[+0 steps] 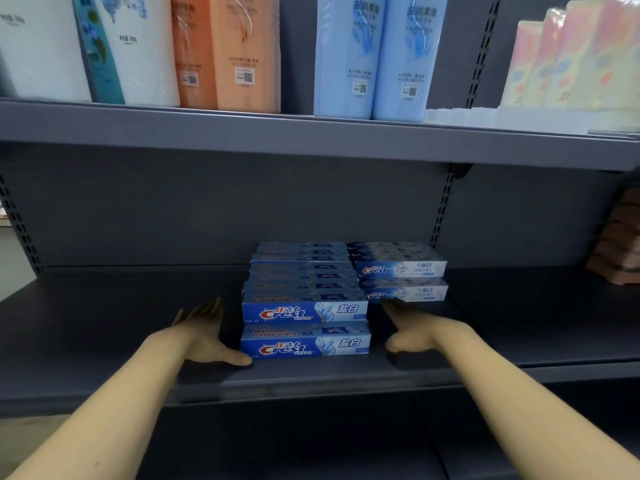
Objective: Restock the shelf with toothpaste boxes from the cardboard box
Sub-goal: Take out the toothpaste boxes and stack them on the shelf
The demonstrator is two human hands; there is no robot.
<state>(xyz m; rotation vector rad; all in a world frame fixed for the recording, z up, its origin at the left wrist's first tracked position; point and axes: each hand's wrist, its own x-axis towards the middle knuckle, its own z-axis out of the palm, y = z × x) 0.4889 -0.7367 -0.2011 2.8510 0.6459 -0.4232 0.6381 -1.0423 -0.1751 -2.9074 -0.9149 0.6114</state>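
Blue Crest toothpaste boxes (304,313) lie in two layers in rows on the dark grey shelf (121,306), with a second, paler stack of toothpaste boxes (401,271) behind them to the right. My left hand (204,334) lies flat on the shelf with straight fingers, its thumb touching the lower left corner of the front box. My right hand (412,330) rests to the right of the front stack, fingers straight and reaching toward the paler stack. Neither hand holds a box. The cardboard box is not in view.
The shelf above (311,136) carries tall soft packs in white, orange (228,53) and light blue (377,57), plus pastel packs at the right. Brown items (620,244) sit at the far right of the toothpaste shelf. A perforated upright (441,209) stands behind the boxes.
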